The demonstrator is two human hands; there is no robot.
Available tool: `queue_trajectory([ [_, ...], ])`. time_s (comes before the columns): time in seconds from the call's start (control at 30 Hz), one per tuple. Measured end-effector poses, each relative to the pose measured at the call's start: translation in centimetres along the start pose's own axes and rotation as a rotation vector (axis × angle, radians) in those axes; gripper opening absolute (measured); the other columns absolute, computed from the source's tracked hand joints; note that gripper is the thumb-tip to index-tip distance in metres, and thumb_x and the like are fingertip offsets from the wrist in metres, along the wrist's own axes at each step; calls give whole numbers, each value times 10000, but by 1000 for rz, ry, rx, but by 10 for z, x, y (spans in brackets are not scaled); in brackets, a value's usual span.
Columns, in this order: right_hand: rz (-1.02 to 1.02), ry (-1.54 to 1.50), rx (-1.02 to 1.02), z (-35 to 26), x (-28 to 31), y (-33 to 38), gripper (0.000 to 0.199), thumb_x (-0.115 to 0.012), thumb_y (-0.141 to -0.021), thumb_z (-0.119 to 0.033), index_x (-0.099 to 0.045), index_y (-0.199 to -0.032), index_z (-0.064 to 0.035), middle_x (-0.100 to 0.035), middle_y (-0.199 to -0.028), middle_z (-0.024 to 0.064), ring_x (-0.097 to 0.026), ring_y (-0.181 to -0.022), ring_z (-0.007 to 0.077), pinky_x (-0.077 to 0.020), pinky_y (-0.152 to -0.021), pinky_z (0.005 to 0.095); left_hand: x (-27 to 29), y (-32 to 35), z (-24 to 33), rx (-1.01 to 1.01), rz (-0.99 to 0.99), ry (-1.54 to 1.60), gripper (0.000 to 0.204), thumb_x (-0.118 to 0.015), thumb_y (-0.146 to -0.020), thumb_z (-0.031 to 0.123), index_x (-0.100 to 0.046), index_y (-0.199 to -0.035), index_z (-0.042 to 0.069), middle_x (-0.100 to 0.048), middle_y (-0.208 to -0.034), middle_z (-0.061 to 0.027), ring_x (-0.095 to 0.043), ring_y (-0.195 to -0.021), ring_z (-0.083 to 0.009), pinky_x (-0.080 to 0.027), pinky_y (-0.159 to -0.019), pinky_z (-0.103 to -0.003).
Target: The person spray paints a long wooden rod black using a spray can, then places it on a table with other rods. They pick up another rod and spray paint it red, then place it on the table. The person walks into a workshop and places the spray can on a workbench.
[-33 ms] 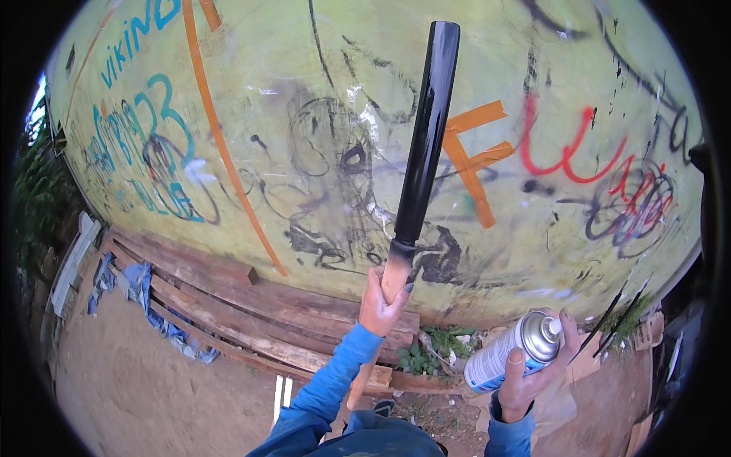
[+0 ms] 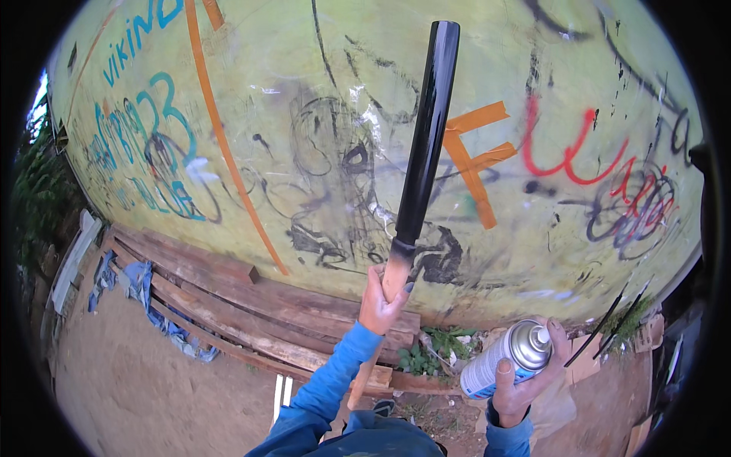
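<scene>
My left hand (image 2: 379, 306) is closed around a wooden stick (image 2: 395, 277), whose lower end sticks out below my fist. On the stick's upper end sits a long glossy black tube (image 2: 429, 129), held tilted, its top leaning slightly right. Black paint marks the wood just under the tube. To the right, my right hand (image 2: 525, 385) grips a spray can (image 2: 487, 367) with a white and blue label and a silver top. The thumb lies along the can's side and a finger is at the white nozzle (image 2: 542, 334). No spray shows.
A yellow-green wall (image 2: 320, 175) with painted scrawls and orange tape strips (image 2: 478, 171) stands ahead. Wooden planks (image 2: 304, 312) lie along its foot, with torn blue cloth (image 2: 141, 282) over them. Two thin black rods (image 2: 605, 327) lean at the right near cardboard (image 2: 582, 363).
The spray can and my right hand have shifted slightly left and down, and the finger at the nozzle has moved a little. My left hand and the black tube are almost unmoved.
</scene>
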State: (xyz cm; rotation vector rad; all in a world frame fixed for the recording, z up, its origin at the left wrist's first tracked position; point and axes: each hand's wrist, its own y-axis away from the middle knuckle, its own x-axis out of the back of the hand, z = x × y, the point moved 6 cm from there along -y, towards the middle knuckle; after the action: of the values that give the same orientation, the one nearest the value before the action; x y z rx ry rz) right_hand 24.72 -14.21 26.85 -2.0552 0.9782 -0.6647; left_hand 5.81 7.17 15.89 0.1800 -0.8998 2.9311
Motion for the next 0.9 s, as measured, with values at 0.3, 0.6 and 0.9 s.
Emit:
queue_trajectory([
  [0.3, -46, -6, 216, -38, -11, -86, 664, -751, -761, -337, -470, -1274, -22, -541, -1184, 181, -580, -995, 286, -470, -866, 387, -10, 4, -5, 116, -167, 256, 488, -679, -855, 175, -311, -1153, 55, -506, -888, -86, -508, -701, -95, -441, -546, -246],
  [0.6, -332, 338, 480, -88, -22, -49, 731, -804, -665, -203, -454, -1290, -56, -545, -1116, 189, -583, -945, 340, -521, -756, 418, -20, 4, 5, 23, 84, -203, 659, -799, -773, 221, -310, -1124, -47, -540, -972, -209, -596, -814, -335, -482, -736, -401],
  [0.9, -232, 237, -29, -55, 20, 14, 782, -744, -755, -432, -421, -1328, -10, -514, -1134, 212, -565, -1008, 297, -511, -796, 419, -31, -11, 28, -78, -23, -70, 473, -661, -898, 229, -335, -1119, -33, -522, -1021, -171, -558, -864, -251, -460, -776, -371],
])
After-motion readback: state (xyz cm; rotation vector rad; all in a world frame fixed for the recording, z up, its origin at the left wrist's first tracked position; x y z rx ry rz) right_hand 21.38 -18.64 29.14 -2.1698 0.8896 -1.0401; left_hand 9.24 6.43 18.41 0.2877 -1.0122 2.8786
